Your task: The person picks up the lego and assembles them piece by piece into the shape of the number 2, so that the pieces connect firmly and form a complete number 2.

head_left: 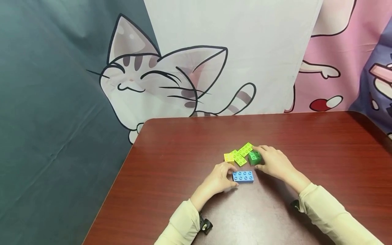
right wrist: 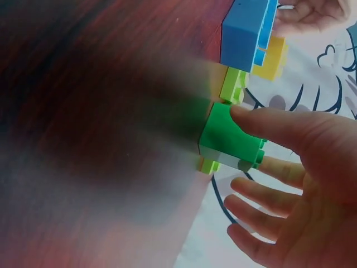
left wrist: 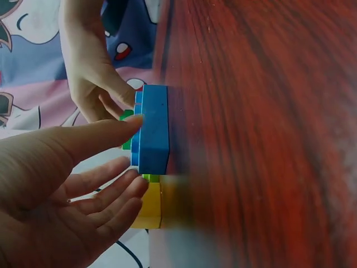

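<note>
A blue building brick [head_left: 243, 177] with two rows of studs lies nearest the person. The left hand [head_left: 219, 177] is at its left end, thumb on the near side and loosely bent fingers on the far side; no firm grip shows. Behind it lie a yellow brick [head_left: 228, 158], a flat lime brick [head_left: 238, 158] and a second lime brick [head_left: 246, 149]. At the right of this group is a dark green brick [head_left: 254, 158]. Beside it the right hand [head_left: 273, 162] spreads its thumb and fingers; in the right wrist view the thumb overlaps the green brick [right wrist: 231, 134].
The bricks lie close together on a reddish-brown wooden table [head_left: 171, 153]. A cloth backdrop with a cartoon cat [head_left: 147, 85] hangs behind the table's far edge. Dark wrist devices sit at both pale sleeves [head_left: 180, 221].
</note>
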`<control>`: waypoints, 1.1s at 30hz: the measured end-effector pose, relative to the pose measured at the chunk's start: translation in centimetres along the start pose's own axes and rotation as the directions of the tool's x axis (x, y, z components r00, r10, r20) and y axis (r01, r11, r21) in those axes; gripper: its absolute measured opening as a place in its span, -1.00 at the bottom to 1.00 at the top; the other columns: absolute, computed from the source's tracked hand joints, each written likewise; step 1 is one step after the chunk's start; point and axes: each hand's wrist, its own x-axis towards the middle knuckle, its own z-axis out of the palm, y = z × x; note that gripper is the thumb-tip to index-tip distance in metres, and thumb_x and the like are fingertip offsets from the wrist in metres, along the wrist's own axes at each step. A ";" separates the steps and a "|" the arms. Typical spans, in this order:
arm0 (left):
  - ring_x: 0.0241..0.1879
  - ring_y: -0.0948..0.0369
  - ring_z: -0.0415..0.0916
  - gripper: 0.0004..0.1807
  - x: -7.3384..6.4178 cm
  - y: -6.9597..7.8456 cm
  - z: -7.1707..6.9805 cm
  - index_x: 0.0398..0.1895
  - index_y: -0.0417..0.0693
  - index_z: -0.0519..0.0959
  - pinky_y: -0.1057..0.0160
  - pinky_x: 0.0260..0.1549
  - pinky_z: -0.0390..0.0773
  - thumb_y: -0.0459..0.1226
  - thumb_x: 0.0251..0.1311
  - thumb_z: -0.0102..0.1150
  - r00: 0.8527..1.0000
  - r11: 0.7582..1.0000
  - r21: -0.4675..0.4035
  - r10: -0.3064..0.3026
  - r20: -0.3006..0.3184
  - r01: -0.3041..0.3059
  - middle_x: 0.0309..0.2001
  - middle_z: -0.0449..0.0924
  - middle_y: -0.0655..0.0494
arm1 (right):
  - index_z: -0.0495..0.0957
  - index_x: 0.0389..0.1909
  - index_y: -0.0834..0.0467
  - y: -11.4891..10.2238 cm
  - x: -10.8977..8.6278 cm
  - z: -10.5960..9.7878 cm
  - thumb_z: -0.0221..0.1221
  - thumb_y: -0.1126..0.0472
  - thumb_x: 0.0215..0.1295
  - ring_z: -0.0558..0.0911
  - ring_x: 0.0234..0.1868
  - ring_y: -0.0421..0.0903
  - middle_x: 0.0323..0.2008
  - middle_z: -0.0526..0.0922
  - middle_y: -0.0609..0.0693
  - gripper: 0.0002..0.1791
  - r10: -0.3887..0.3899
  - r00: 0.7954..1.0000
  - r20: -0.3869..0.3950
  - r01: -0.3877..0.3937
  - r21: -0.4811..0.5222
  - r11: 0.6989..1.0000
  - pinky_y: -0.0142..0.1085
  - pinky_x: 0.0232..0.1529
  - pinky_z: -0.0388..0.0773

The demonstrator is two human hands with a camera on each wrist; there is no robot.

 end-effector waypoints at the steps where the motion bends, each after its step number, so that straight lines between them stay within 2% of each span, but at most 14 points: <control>1: -0.20 0.24 0.48 -0.56 0.1 -0.1 0.1 -0.15 -0.12 0.58 0.46 -0.21 0.42 -0.28 -0.18 0.47 1.000 1.000 -0.014 0.003 0.009 -0.003 -0.22 0.55 0.09 | 0.44 0.10 0.30 0.1 0.0 0.1 0.43 0.16 -0.13 0.51 -0.03 0.27 -0.01 0.53 0.29 -0.29 0.006 1.000 0.008 -0.006 0.003 1.000 0.15 -0.10 0.40; 6: -0.22 0.26 0.49 -0.55 0.3 -0.4 0.6 -0.13 -0.17 0.57 0.50 -0.24 0.42 -0.33 -0.19 0.46 1.000 0.998 -0.055 -0.001 0.021 0.003 -0.26 0.54 0.09 | 0.47 0.09 0.29 0.2 0.2 0.7 0.41 0.18 -0.10 0.53 -0.05 0.24 -0.01 0.53 0.29 -0.34 -0.006 1.000 0.026 0.006 0.010 1.000 0.14 -0.10 0.42; 12: -0.30 0.28 0.50 -0.56 0.1 -1.1 0.6 -0.16 -0.17 0.59 0.49 -0.31 0.43 -0.32 -0.21 0.49 0.998 0.992 -0.111 -0.056 0.020 0.057 -0.33 0.56 0.13 | 0.51 0.02 0.27 -0.2 0.8 1.3 0.37 0.26 -0.06 0.59 -0.28 0.06 -0.16 0.60 0.17 -0.47 -0.055 0.998 0.016 0.055 0.007 0.998 0.00 -0.27 0.51; 17: -0.34 0.33 0.48 -0.63 0.8 -1.0 0.5 -0.25 -0.14 0.62 0.50 -0.35 0.43 -0.31 -0.22 0.49 0.998 0.991 -0.123 -0.049 0.046 0.054 -0.37 0.57 0.14 | 0.51 -0.05 0.29 0.5 1.0 0.9 0.36 0.30 -0.04 0.54 -0.37 -0.05 -0.26 0.58 0.10 -0.53 -0.055 0.998 0.013 0.054 0.063 0.997 -0.10 -0.34 0.50; 25: -0.41 0.38 0.45 -0.67 1.6 -0.9 0.1 -0.35 -0.12 0.62 0.52 -0.39 0.42 -0.30 -0.26 0.52 0.996 0.993 -0.110 -0.028 0.080 0.037 -0.44 0.57 0.16 | 0.41 -0.01 0.35 0.7 0.9 0.7 0.32 0.28 0.05 0.55 -0.26 0.02 -0.15 0.53 0.22 -0.52 -0.048 0.999 -0.026 0.050 0.110 0.993 -0.06 -0.24 0.51; 33: -0.41 0.36 0.45 -0.69 1.7 -0.8 0.1 -0.35 -0.10 0.63 0.51 -0.41 0.41 -0.34 -0.25 0.48 0.995 0.996 -0.078 -0.030 0.099 0.037 -0.45 0.56 0.19 | 0.42 -0.02 0.33 -0.4 0.2 0.0 0.33 0.26 0.03 0.54 -0.25 -0.02 -0.13 0.54 0.19 -0.51 -0.056 0.995 -0.077 0.068 0.166 0.984 -0.10 -0.24 0.50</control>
